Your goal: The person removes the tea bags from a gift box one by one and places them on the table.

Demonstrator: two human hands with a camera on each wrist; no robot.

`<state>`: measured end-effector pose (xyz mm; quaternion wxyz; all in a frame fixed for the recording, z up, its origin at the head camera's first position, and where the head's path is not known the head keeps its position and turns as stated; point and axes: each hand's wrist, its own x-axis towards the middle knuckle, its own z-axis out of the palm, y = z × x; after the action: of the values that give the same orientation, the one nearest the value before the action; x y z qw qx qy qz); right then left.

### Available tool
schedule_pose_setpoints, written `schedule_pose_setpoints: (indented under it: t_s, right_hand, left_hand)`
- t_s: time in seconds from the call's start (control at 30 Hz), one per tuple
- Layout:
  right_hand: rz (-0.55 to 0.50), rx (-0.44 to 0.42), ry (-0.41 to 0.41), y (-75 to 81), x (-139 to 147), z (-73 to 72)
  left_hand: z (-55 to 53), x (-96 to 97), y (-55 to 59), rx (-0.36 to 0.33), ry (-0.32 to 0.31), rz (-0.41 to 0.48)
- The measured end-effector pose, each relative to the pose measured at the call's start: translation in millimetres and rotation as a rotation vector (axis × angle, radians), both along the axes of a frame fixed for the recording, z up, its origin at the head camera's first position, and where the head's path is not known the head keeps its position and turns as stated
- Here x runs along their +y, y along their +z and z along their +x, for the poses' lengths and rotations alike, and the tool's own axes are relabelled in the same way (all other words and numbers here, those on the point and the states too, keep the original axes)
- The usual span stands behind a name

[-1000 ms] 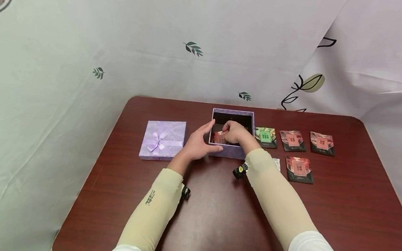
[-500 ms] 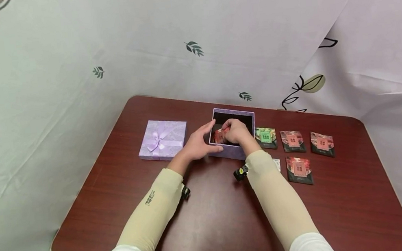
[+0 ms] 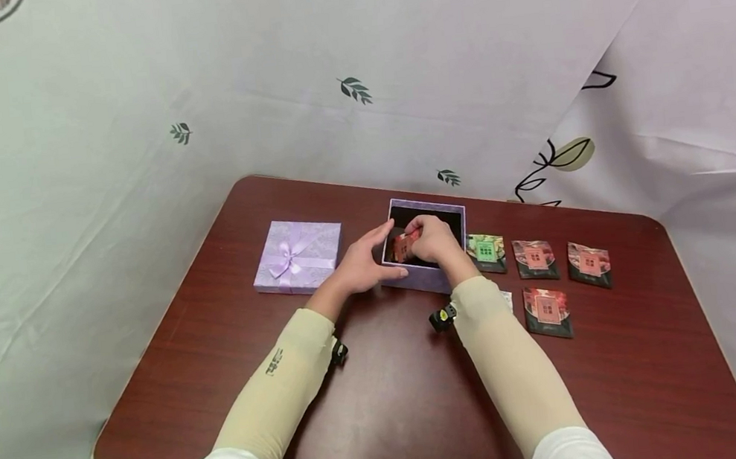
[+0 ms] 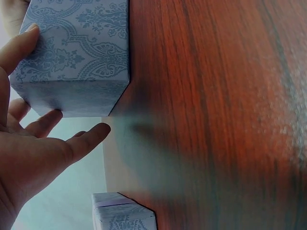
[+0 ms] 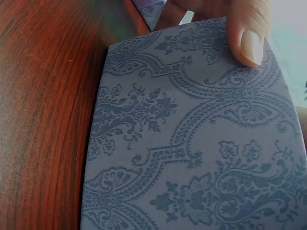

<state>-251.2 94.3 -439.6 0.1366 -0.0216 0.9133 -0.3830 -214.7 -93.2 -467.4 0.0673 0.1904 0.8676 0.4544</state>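
A purple patterned gift box (image 3: 416,278) stands uncovered near the back of the table, its inside dark. My left hand (image 3: 359,262) holds its near left corner, the thumb on the front wall and the fingers along the left wall. Inside the box, my right hand (image 3: 434,240) pinches a small red and black sachet (image 3: 402,247), which is tilted up at the left side. The right fingertips are partly hidden. In the right wrist view the box's front wall (image 5: 192,129) fills most of the picture, with the left thumb (image 5: 248,38) pressed on it.
The purple lid (image 3: 293,256) with a ribbon bow lies left of the box. To the right are a green sachet (image 3: 487,250) and several red ones, including one sachet (image 3: 548,310) nearer the front. A pale packet (image 3: 508,299) is mostly hidden by the right sleeve.
The red sachet in the right hand has tipped up slightly inside the box, and the right hand has shifted a little. My left hand stays at the box's corner.
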Motion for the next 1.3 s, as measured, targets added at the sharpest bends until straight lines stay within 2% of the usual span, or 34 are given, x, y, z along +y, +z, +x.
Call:
schedule_pose_setpoints:
  t_s: [0.3, 0.77, 1.03, 1.3]
  right_hand:
    - [-0.006, 0.061, -0.027, 5.3, 5.9, 6.9]
    - [-0.103, 0.126, -0.049, 27.4, 18.5, 15.9]
    - [-0.186, 0.109, -0.102, 41.6, 25.2, 25.0]
    - [-0.244, 0.099, -0.12, 45.8, 34.2, 33.4]
  left_hand:
    - [1.0, 1.5, 0.5, -0.011, -0.003, 0.0]
    - [-0.5, 3.5, 2.9, -0.024, 0.007, -0.028]
    - [-0.5, 2.4, 3.3, -0.021, 0.011, -0.019]
    - [0.6, 1.8, 2.6, -0.014, 0.012, -0.022]
